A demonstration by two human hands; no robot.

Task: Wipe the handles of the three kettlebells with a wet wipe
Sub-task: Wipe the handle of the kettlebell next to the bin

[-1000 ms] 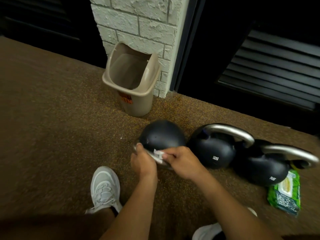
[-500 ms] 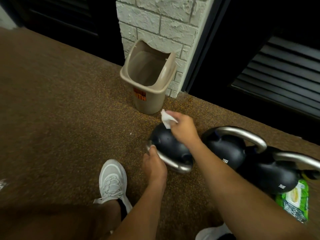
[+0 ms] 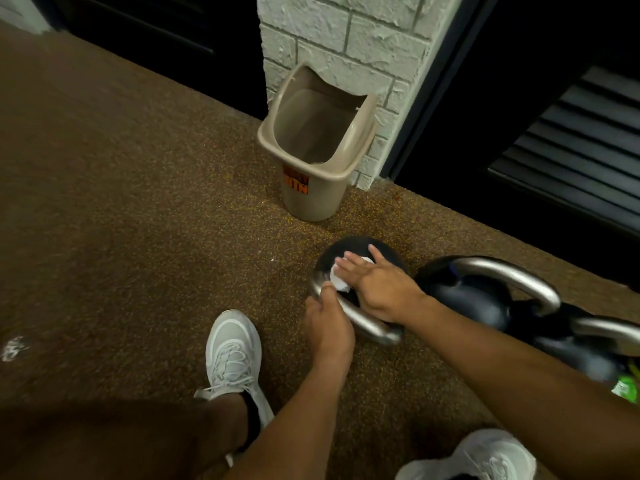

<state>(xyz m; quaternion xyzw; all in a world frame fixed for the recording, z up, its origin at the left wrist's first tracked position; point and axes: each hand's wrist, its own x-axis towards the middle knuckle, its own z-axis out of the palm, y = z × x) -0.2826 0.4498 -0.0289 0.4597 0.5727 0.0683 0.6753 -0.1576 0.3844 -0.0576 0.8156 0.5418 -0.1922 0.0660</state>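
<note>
- Kettlebell handle (image 3: 360, 320) of the leftmost of three kettlebells is lying tipped toward the person, its steel loop running from upper left, by the left hand, to lower right, where it is ending just under the right wrist.
- Left hand (image 3: 327, 325) is curling round the left end of that loop, apparently steadying the bell on the speckled floor (image 3: 138, 237).
- Right hand (image 3: 375, 282) is lying flat, fingers straight, pressing the white wet wipe (image 3: 337, 277) against the black body just above the handle, so the handle is sitting directly below and nearer than the wipe.
- Middle kettlebell (image 3: 485, 299) and the third kettlebell (image 3: 588, 344) are waiting on the right, closer to the right arm; their handles look like the probable next targets.
- Beige bin (image 3: 313, 195) is standing just beyond, against the brick pillar (image 3: 346, 36).
</note>
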